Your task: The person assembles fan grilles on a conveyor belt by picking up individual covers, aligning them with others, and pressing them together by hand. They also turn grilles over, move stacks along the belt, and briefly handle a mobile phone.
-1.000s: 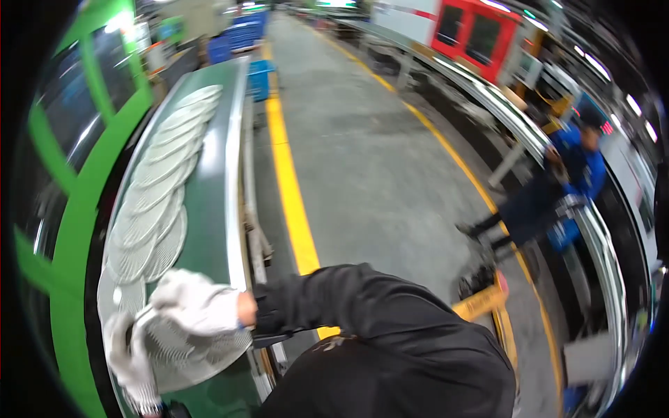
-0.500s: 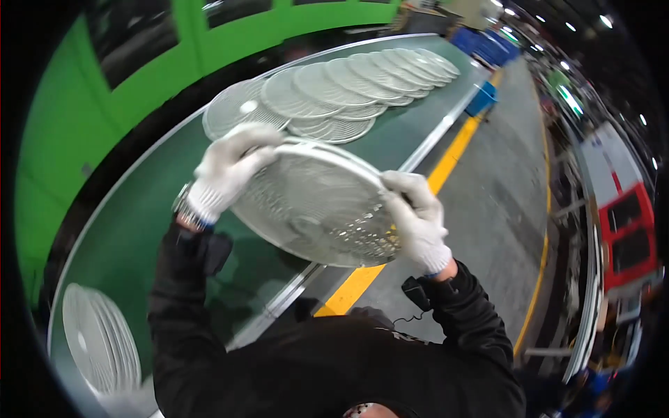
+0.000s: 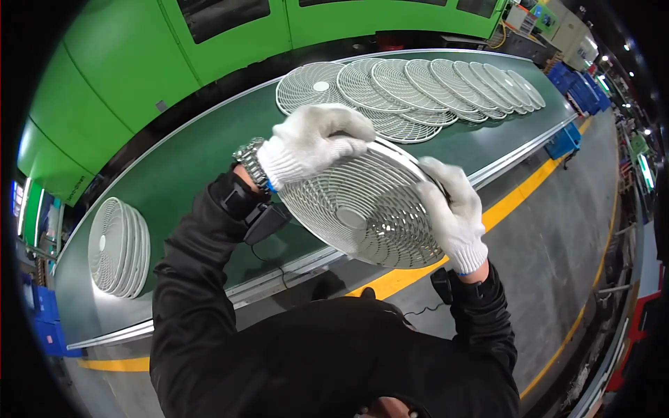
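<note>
2 white knitted gloves are clamped on a round, pale grey plastic fan grille (image 3: 366,212), held tilted in the air above the near edge of the dark green conveyor belt (image 3: 188,160). The left hand (image 3: 317,139) is curled over the upper rim; the right hand (image 3: 451,212) grips the opposite rim, fingers wrapped around the edge. The grille is judged light, fairly stiff, yet thin-ribbed and easily snapped, so the solid outer rim is best taken. A stack of matching grilles (image 3: 118,245) is seen further left; an overlapping row of grilles (image 3: 411,87) lies beyond, before green machine panels (image 3: 230,35).
</note>
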The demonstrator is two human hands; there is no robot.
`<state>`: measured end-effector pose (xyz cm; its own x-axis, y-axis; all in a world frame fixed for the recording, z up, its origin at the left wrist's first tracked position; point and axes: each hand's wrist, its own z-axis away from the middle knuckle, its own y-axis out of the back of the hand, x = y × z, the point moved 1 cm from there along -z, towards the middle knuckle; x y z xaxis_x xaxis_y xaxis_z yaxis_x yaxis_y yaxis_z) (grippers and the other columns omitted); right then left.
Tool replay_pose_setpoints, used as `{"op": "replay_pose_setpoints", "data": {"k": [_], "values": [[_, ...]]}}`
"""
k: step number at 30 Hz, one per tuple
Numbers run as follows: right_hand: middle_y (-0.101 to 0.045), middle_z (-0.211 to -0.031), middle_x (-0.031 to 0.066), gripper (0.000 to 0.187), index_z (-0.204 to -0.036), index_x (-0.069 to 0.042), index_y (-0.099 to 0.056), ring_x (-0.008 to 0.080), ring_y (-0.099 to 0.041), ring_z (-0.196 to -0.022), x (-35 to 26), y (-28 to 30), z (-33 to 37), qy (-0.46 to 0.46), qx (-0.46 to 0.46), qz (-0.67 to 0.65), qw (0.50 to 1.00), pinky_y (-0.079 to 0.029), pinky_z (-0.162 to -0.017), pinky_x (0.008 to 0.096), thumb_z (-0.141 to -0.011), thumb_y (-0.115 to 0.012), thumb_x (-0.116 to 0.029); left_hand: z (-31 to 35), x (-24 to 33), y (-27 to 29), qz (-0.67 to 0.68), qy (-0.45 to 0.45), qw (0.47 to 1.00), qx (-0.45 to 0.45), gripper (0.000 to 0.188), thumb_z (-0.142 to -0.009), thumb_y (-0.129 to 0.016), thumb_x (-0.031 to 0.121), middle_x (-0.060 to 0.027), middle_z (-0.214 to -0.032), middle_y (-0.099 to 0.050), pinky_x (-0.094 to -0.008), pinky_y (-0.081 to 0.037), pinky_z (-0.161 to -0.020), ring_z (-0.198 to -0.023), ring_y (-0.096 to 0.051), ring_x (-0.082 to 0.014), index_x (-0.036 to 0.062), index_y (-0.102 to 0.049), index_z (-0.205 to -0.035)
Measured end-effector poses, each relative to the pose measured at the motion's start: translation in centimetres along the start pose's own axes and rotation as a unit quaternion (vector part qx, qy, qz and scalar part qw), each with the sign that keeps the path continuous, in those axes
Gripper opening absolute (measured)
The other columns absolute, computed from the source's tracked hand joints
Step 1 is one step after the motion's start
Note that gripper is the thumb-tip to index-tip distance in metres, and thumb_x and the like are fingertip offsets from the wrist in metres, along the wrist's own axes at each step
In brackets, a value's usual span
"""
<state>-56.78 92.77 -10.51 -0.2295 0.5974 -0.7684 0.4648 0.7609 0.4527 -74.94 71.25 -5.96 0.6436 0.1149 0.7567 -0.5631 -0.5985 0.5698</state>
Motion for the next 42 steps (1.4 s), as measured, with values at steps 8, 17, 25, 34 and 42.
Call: {"op": "replay_pose_setpoints", "data": {"k": [8,17,25,34,42], "values": [[-0.071,-0.108,0.0146,0.034,-0.127,-0.001,-0.071,0.0245,-0.07,-0.095,2.6,1.5,-2.2,0.082,-0.04,-0.012,0.996,-0.057,-0.086,0.0352,-0.094,-0.076,-0.01,-0.7,3.4,-3.0,-0.039,0.142,0.989,0.031,0.029,-0.094,-0.079,0.013,-0.0104,-0.108,-0.075,-0.0304,-0.061,-0.091,-0.102,-0.075,-0.0196,-0.0018,-0.074,-0.118],[-0.071,-0.107,0.0147,0.034,-0.122,0.0,-0.071,0.0232,-0.069,-0.095,4.8,2.9,-3.7,0.122,-0.076,-0.007,0.99,-0.056,-0.085,0.0357,-0.092,-0.078,-0.014,0.9,4.9,-3.7,-0.051,0.164,0.978,0.116,0.043,-0.091,-0.08,0.009,-0.0085,-0.117,-0.072,-0.0292,-0.059,-0.093,-0.104,-0.07,-0.0153,-0.0026,-0.067,-0.131],[-0.068,-0.104,0.011,0.033,-0.123,0.001,-0.07,0.0181,-0.064,-0.091,7.4,3.0,-4.7,0.145,-0.113,-0.079,0.98,-0.053,-0.082,0.0329,-0.092,-0.075,-0.011,7.0,2.3,-1.6,-0.01,0.249,0.951,0.182,0.053,-0.088,-0.081,0.01,-0.0108,-0.121,-0.071,-0.0319,-0.055,-0.104,-0.113,-0.068,-0.0183,-0.002,-0.066,-0.138],[-0.065,-0.098,0.0102,0.035,-0.122,0.001,-0.068,0.0193,-0.059,-0.083,5.1,-3.1,-5.7,0.291,-0.08,-0.119,0.946,-0.05,-0.076,0.034,-0.097,-0.078,-0.021,15.6,1.4,1.7,-0.032,0.17,0.918,0.356,0.042,-0.087,-0.079,0.0,-0.0119,-0.124,-0.07,-0.0321,-0.057,-0.101,-0.112,-0.069,-0.0177,-0.0001,-0.067,-0.128],[-0.065,-0.104,0.0098,0.032,-0.125,0.005,-0.067,0.0171,-0.06,-0.092,-0.7,-14.2,-2.3,0.28,-0.113,-0.145,0.942,-0.05,-0.087,0.032,-0.099,-0.072,-0.013,28.4,0.4,7.3,0.06,0.117,0.895,0.426,0.029,-0.092,-0.071,-0.008,-0.0121,-0.123,-0.07,-0.0321,-0.06,-0.098,-0.109,-0.069,-0.0177,-0.0002,-0.066,-0.119]]}}
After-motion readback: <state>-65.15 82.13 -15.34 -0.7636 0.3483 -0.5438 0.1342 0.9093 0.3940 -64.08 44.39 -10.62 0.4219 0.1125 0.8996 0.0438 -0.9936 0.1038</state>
